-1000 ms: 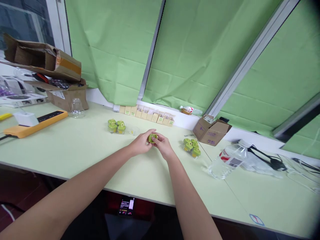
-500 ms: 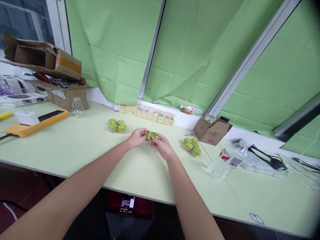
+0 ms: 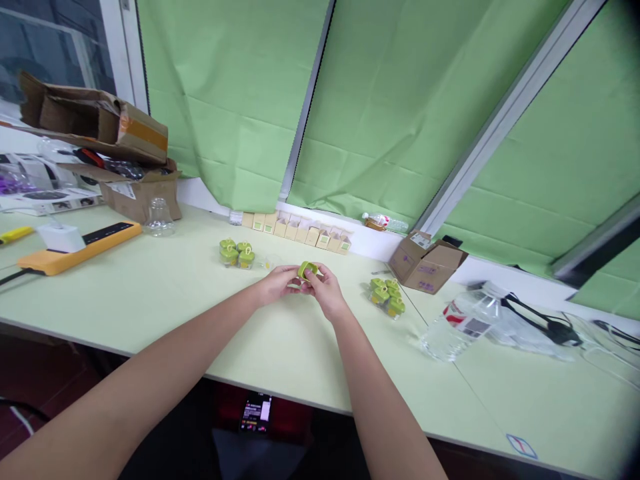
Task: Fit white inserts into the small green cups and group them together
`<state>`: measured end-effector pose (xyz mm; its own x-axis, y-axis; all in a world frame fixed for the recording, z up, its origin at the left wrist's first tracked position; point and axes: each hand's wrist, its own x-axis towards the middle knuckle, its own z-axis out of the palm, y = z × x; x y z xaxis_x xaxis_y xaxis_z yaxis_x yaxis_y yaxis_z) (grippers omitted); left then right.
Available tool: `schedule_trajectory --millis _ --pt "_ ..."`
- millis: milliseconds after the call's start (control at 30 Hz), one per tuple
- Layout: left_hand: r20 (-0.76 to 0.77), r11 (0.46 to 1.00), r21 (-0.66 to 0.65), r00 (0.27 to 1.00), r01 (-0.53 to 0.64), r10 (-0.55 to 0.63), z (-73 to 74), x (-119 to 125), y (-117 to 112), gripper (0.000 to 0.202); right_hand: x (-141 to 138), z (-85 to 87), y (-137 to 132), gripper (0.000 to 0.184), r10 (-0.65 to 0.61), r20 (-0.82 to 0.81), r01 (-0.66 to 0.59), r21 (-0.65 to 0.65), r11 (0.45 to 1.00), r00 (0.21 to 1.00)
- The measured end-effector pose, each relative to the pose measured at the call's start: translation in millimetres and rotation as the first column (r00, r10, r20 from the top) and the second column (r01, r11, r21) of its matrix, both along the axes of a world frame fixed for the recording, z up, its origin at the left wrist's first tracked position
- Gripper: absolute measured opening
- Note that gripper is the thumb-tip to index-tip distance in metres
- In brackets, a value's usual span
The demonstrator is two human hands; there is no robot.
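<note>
My left hand [image 3: 279,284] and my right hand [image 3: 326,291] meet over the middle of the pale green table [image 3: 165,293], both pinched on one small green lidded jar [image 3: 307,270] held just above the surface. To the left stands a cluster of similar green jars [image 3: 237,254]. Another cluster of green jars [image 3: 386,295] sits to the right of my right hand. A row of small beige boxes [image 3: 295,230] lines the wall behind.
A small open cardboard box [image 3: 425,261] and a clear water bottle on its side [image 3: 463,322] lie to the right, with black cables [image 3: 543,321] beyond. At the left are an orange power strip [image 3: 75,245], a glass bulb [image 3: 159,219] and stacked cardboard boxes [image 3: 107,143].
Both hands stay together on the green jar, shifting it slightly up and turning it between the fingers. The view has drifted a little; nothing else on the table moved.
</note>
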<state>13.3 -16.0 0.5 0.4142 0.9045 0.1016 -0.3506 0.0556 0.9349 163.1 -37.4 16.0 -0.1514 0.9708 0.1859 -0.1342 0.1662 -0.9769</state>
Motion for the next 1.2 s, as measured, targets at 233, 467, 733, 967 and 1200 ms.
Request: schedule_trajectory --millis 233,467,733,967,1200 --pt "0.112 1.0 -0.022 0.994 0.018 -0.016 3.7 2.7 0.3 0.026 -1.9 1.3 3.3 0.043 -0.102 0.209 0.079 0.119 0.99 0.972" --pt "-0.049 0.906 -0.076 0.909 -0.417 0.414 -4.1 -10.4 18.1 0.042 21.8 -19.9 11.0 0.035 -0.346 0.717 0.139 0.333 0.933 0.605" --pt "-0.151 0.912 -0.081 0.909 -0.403 0.388 -12.6 -12.8 22.1 0.045 26.4 -27.4 14.3 0.032 -0.379 0.802 0.121 0.367 0.922 0.461" --pt "-0.192 0.917 -0.038 0.904 -0.397 0.383 -11.0 -11.4 20.5 0.043 18.5 -16.5 15.2 0.027 -0.312 0.478 0.288 0.123 0.95 0.821" --pt "-0.133 0.933 -0.012 0.925 -0.36 0.355 -9.9 -11.6 18.2 0.042 2.1 -6.9 5.4 0.033 -0.11 0.07 0.118 -0.132 0.984 0.992"
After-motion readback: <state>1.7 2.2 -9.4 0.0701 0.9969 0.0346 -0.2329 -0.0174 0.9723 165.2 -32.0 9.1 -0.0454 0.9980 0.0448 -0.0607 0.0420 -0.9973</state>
